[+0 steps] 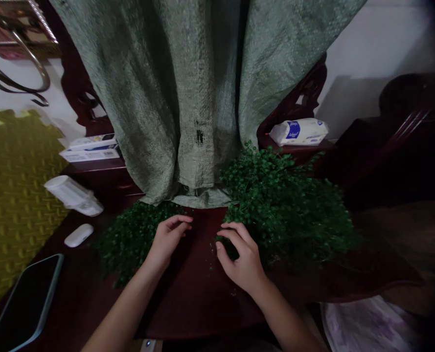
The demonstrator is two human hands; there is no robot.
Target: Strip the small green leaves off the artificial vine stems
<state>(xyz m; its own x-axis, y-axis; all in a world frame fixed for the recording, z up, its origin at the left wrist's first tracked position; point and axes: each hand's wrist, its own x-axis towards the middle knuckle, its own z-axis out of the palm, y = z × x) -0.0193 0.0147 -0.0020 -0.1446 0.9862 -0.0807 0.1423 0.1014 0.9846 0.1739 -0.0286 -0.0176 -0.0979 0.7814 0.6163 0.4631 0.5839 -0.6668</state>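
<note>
My left hand (169,238) is over the table at the near edge of a smaller pile of small-leaved green plant sprigs (129,234). Its fingers point right, loosely bent and slightly apart, with nothing visible in them. Across a narrow strip of dark red tabletop, my right hand (242,252) has its fingers curved and spread. It is beside a larger heap of the same green sprigs (286,210), and its fingertips are close to the heap's left edge. I cannot tell whether they touch the leaves. Tiny pale bits lie on the wood between the hands.
A grey-green woven cloth (198,98) hangs behind the piles. On the left are white boxes (92,149), a white container (74,195), a white oval case (78,235) and a phone (26,303). A tissue pack (298,132) lies at the back right, near a yellow mat's opposite side (15,195).
</note>
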